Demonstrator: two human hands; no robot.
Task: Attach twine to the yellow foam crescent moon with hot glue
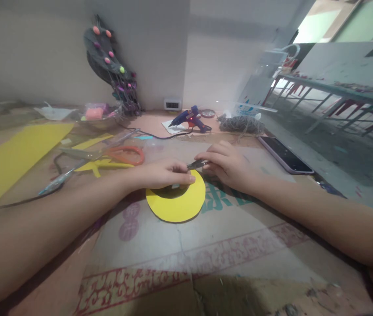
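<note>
A flat yellow ring (177, 212), paper or foam by its look, lies in front of me on the printed sheet. My left hand (168, 173) is closed on its far rim, thumb on top and fingers curled over the hole. Between the fingers of my right hand (227, 167) is a small dark pointed tool (196, 164). Its tip meets the ring's far edge beside my left fingertips. Blur and the fingers hide what kind of tool it is.
Orange-handled scissors (125, 155) rest on yellow scraps at left, near a large yellow sheet (18, 160). Behind stand a blue glue gun (186, 117), a small display box (172, 104) and grey yarn (242, 124). A phone (285, 154) lies beyond my right forearm.
</note>
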